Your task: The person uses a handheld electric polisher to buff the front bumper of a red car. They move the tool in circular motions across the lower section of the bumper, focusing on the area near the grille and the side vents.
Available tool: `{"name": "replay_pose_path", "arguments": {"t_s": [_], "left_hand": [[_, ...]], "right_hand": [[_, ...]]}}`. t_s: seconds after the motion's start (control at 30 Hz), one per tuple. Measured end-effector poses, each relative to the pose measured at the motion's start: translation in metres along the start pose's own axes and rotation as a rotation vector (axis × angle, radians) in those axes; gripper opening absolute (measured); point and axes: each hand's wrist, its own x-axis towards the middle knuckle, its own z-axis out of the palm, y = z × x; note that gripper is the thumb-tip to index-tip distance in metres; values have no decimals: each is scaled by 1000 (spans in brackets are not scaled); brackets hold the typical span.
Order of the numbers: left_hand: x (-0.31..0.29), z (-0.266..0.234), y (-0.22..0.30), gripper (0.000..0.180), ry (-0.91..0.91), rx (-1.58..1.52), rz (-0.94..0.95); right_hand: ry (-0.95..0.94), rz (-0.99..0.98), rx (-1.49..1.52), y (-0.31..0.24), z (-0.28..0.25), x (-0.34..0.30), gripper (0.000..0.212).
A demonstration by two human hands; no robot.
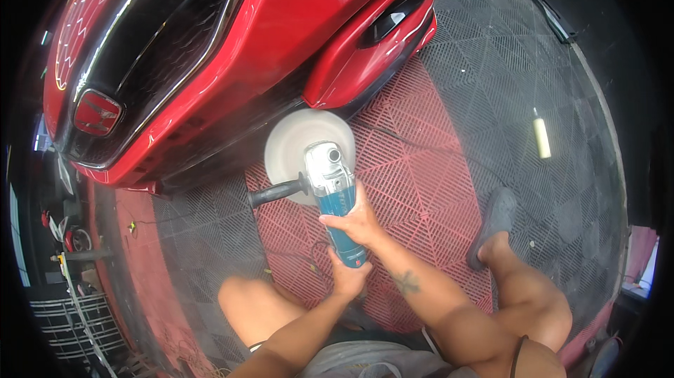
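Note:
I hold a blue and silver rotary polisher [335, 202] with a wide, pale round pad [288, 143] at its far end. My left hand [349, 276] is closed around the rear of the blue body. Farther forward, my right hand [357, 218] grips the middle of the body, its thumb across the top. The black side handle [277, 193] juts out to the left with no hand on it. Right by the pad's far edge is the lower part of a red car bumper [281, 41]; whether they touch, I cannot tell.
Red and grey slatted tiles [414, 167] cover the floor. A dark cord [414, 143] runs over them to the right. One pale yellow bottle [540, 136] lies at the right. My knees are bent on both sides. A metal rack [74, 325] stands at the lower left.

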Motion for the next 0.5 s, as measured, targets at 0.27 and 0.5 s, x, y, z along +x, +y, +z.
{"name": "replay_pose_path", "arguments": {"t_s": [0.27,0.5], "left_hand": [[2,66,16,96,-129,-38,5],[-1,77,26,94,-52,7,-12]], "right_hand": [[128,49,-132,-10,-74,7,110],[65,32,-62,-8,-76,12,106]]}}
